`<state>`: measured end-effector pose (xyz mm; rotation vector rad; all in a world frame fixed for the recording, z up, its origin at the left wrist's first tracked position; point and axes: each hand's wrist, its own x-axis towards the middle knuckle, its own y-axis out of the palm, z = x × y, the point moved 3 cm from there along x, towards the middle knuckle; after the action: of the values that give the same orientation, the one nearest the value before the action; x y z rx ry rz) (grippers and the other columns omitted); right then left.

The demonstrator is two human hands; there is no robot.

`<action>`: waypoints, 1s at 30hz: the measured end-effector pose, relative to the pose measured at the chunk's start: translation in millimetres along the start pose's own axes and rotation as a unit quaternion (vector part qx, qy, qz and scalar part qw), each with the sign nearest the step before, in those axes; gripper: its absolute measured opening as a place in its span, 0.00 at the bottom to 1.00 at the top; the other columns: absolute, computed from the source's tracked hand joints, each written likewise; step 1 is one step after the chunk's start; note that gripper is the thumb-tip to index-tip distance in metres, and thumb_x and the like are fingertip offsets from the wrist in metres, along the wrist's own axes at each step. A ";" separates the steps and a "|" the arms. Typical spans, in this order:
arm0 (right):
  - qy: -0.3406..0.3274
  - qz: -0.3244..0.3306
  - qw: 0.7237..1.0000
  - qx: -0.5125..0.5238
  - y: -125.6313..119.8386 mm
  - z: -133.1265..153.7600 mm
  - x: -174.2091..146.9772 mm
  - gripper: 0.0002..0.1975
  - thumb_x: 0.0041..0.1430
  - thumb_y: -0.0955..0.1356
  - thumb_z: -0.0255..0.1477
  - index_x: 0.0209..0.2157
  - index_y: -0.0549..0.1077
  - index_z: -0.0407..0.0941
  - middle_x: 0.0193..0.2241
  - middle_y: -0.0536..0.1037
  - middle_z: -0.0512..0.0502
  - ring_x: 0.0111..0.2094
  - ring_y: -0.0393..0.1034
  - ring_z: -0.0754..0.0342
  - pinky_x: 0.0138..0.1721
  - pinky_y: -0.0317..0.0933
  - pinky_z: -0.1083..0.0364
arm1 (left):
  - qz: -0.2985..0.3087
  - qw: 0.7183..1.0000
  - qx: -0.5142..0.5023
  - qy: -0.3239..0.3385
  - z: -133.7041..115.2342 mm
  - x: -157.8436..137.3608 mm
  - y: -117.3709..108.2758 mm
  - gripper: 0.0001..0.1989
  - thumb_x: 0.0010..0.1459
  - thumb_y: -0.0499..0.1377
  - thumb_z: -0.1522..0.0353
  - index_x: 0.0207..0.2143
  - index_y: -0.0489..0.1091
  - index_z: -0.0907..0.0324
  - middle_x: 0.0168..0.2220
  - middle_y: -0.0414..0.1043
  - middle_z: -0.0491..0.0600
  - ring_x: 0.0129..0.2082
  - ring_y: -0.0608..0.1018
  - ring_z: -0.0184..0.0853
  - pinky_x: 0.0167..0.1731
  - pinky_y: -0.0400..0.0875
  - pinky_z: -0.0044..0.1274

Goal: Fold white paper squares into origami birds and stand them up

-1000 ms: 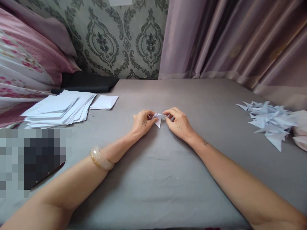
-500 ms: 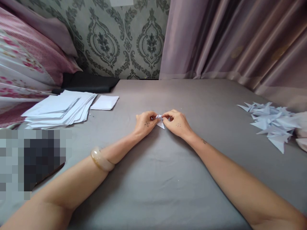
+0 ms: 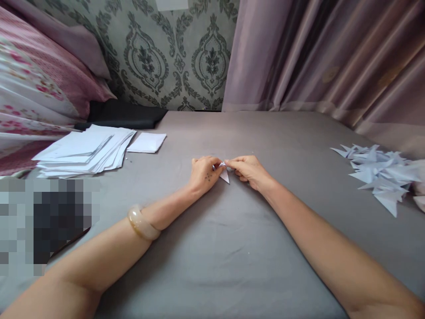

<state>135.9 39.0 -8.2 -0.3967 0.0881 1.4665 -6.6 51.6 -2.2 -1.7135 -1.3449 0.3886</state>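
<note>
Small white folded-paper piece (image 3: 225,177), pointed end nearest the wearer, over grey cloth surface (image 3: 212,266); pinched in bare left hand (image 3: 203,174) and, at upper edge, bare right hand (image 3: 249,170). Fold detail hard to make out. Presumably light, crisp, easily creased; best held by folded edges.

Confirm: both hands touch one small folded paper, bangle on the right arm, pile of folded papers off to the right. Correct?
Not quite: the head view shows the bangle on the left arm. The rest stands: left hand and right hand touch the small folded paper, with the pile of folded papers off to the right.
</note>
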 end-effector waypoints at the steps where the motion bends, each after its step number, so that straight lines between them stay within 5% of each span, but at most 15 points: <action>1: 0.009 0.009 1.000 0.017 0.4 0.0 0.5 0.10 0.49 0.71 0.33 0.23 0.71 0.42 0.13 0.53 0.60 0.15 0.42 0.65 0.15 0.35 0.61 | -0.002 1.000 -0.001 0.000 0.3 0.2 0.0 0.07 0.57 0.58 0.67 0.28 0.73 0.59 0.30 0.75 0.46 0.31 0.73 0.33 0.40 0.56 0.30; 13: 0.023 0.020 0.998 0.051 -0.7 -1.0 5.9 0.08 0.48 0.70 0.25 0.19 0.67 0.41 0.14 0.57 0.57 0.15 0.44 0.66 0.13 0.35 0.62 | -0.012 0.999 -0.042 0.007 3.5 1.8 1.7 0.07 0.56 0.60 0.67 0.28 0.76 0.60 0.28 0.75 0.47 0.28 0.72 0.32 0.35 0.61 0.25; 30: 0.013 0.014 0.999 0.032 -2.5 1.7 5.1 0.07 0.48 0.70 0.26 0.20 0.69 0.41 0.15 0.63 0.55 0.15 0.53 0.65 0.12 0.40 0.63 | -0.010 0.996 -0.093 -0.015 2.9 -0.2 -0.6 0.08 0.56 0.60 0.67 0.28 0.76 0.59 0.29 0.76 0.47 0.29 0.72 0.31 0.35 0.62 0.24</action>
<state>138.6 44.2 -7.5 -0.3630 0.1625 1.4831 -9.2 52.7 -3.4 -1.8511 -1.4566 0.2856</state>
